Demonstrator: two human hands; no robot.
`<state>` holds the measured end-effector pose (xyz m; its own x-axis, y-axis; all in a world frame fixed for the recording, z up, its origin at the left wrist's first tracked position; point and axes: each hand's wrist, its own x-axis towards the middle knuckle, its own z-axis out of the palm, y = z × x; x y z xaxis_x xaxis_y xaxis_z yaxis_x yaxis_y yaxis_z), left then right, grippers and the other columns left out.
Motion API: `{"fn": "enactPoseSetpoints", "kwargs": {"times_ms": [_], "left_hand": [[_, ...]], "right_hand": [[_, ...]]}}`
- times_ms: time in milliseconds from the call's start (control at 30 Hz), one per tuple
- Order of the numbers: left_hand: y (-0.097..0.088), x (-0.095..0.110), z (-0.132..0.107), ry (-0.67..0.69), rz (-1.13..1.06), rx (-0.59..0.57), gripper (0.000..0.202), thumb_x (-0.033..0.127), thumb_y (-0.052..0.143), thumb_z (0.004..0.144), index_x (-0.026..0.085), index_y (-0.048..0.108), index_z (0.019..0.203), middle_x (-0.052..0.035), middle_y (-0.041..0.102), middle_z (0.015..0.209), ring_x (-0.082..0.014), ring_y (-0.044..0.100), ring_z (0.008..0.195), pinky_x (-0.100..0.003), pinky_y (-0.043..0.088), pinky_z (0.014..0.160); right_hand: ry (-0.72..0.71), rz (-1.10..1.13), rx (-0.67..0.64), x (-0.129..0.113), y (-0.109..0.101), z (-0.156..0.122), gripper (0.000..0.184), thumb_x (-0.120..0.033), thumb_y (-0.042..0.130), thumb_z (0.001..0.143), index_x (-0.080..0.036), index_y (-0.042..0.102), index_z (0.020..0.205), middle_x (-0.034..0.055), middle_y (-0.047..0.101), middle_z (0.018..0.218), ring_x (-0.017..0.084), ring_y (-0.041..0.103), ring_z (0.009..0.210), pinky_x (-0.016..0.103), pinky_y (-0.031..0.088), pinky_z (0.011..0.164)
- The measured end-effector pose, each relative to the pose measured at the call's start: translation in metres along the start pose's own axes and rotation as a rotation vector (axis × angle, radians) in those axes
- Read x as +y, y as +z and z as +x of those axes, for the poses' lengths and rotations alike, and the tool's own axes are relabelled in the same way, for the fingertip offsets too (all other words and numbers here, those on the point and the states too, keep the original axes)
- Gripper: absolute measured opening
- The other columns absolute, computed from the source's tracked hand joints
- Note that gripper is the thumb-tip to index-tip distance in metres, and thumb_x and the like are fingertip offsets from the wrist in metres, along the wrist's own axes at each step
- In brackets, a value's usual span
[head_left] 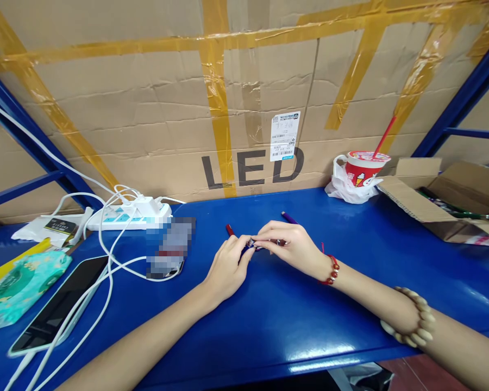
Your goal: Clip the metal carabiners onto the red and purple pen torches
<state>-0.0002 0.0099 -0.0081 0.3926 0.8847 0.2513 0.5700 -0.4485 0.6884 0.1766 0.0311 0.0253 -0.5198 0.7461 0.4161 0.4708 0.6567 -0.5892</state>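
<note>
Nearest the camera, a pale bead bracelet [409, 317] sits on the right forearm, well in front of the big cardboard sheet [155, 119] printed with "LED" and off to its right. A red bead bracelet [332, 270] circles the right wrist, a little closer to the sheet. In front of the sheet's left end, a dark phone [57, 307] lies flat on the blue table [293, 320] with white cables [106, 282] running over it, and a green tissue pack [18, 282] lies just left of the phone.

The two hands meet in front of the sheet, right below its lettering. The left hand [228, 266] has its thumb and forefinger pinched together on a small piece [250, 243], shiny and too small to identify. The right hand [289, 244] meets it from the other side, fingers curled down and closed on the same piece, fingertips of both hands touching. The piece is held just above the table.

Closer to the sheet, a red pen [229, 229] pokes out behind the left hand and a purple pen [288, 217] behind the right. A white power strip [126, 217] lies at the sheet's foot, left of the lettering. Right of the lettering, against the sheet, a red cup [364, 168] with a straw stands on a white bag, and an open cardboard box [444, 201] sits further right.
</note>
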Motion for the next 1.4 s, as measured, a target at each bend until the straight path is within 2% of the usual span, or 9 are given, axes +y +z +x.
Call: {"fn": "enactPoseSetpoints", "kwargs": {"times_ms": [133,300,433,600,800,1000,1200,1300,1400], "left_hand": [[0.000,0.001,0.000,0.003,0.001,0.002,0.019,0.026,0.036,0.091,0.019,0.049,0.103,-0.0028,0.054,0.086,-0.0161,0.048,0.084,-0.029,0.037,0.076],[-0.001,0.001,-0.001,0.015,-0.040,0.004,0.020,0.026,0.036,0.091,0.020,0.049,0.104,-0.0028,0.054,0.089,-0.0160,0.048,0.085,-0.028,0.037,0.077],[-0.002,0.003,0.000,0.002,-0.059,-0.020,0.019,0.027,0.035,0.091,0.020,0.050,0.101,-0.0030,0.054,0.087,-0.0163,0.048,0.084,-0.027,0.037,0.076],[-0.001,0.004,0.000,-0.014,-0.013,-0.020,0.020,0.029,0.036,0.090,0.020,0.050,0.103,-0.0038,0.053,0.086,-0.0175,0.049,0.084,-0.029,0.038,0.076],[0.002,0.000,-0.001,0.028,0.023,0.021,0.021,0.028,0.041,0.089,0.019,0.051,0.105,-0.0038,0.055,0.094,-0.0167,0.049,0.089,-0.030,0.038,0.080],[0.003,-0.003,0.000,0.188,0.124,-0.098,0.021,0.025,0.046,0.087,0.024,0.059,0.104,-0.0029,0.054,0.095,-0.0167,0.045,0.089,-0.031,0.037,0.081],[0.002,-0.002,0.002,0.175,0.207,-0.123,0.029,0.025,0.047,0.087,0.024,0.052,0.115,-0.0034,0.051,0.098,-0.0166,0.044,0.089,-0.031,0.036,0.078],[-0.003,0.005,0.003,0.190,0.196,-0.088,0.033,0.024,0.050,0.084,0.023,0.048,0.118,-0.0032,0.051,0.101,-0.0162,0.044,0.094,-0.030,0.034,0.080],[-0.009,0.021,0.005,0.248,0.196,0.051,0.024,0.024,0.053,0.083,0.022,0.053,0.107,-0.0025,0.053,0.098,-0.0154,0.046,0.091,-0.030,0.033,0.079]], "right_hand": [[-0.028,-0.043,0.008,0.001,0.001,-0.002,0.019,-0.029,0.051,0.083,-0.018,0.067,0.083,0.0011,0.062,0.084,0.007,0.057,0.076,0.017,0.043,0.068],[-0.018,-0.071,0.016,0.001,0.001,-0.002,0.019,-0.031,0.052,0.083,-0.019,0.066,0.082,0.0001,0.062,0.084,0.006,0.056,0.073,0.017,0.042,0.065],[0.036,-0.101,-0.099,-0.003,-0.004,0.000,0.021,-0.034,0.048,0.085,-0.021,0.064,0.089,-0.0011,0.059,0.091,0.004,0.054,0.069,0.016,0.039,0.060],[0.178,-0.237,-0.169,-0.007,-0.022,0.007,0.025,-0.042,0.045,0.085,-0.024,0.063,0.084,-0.0051,0.062,0.083,0.005,0.054,0.068,0.018,0.035,0.060],[0.301,-0.502,-0.443,0.003,-0.037,0.011,0.016,-0.038,0.056,0.078,-0.025,0.064,0.078,-0.0050,0.064,0.079,0.011,0.058,0.073,0.020,0.026,0.053],[0.293,-0.599,-0.303,0.002,-0.024,0.010,0.023,-0.040,0.045,0.085,-0.025,0.062,0.082,-0.0041,0.064,0.082,0.012,0.059,0.077,0.021,0.022,0.052],[0.368,-0.480,-0.162,-0.003,-0.012,0.011,0.021,-0.036,0.046,0.083,-0.025,0.063,0.082,-0.0040,0.064,0.076,0.011,0.057,0.072,0.022,0.022,0.052],[0.456,-0.419,-0.091,0.000,-0.014,0.013,0.017,-0.035,0.049,0.080,-0.026,0.064,0.080,-0.0049,0.064,0.073,0.012,0.057,0.072,0.021,0.023,0.053],[0.502,-0.361,-0.044,0.005,-0.015,0.015,0.018,-0.037,0.047,0.080,-0.029,0.063,0.084,-0.0079,0.064,0.073,0.009,0.057,0.068,0.020,0.026,0.052]]}}
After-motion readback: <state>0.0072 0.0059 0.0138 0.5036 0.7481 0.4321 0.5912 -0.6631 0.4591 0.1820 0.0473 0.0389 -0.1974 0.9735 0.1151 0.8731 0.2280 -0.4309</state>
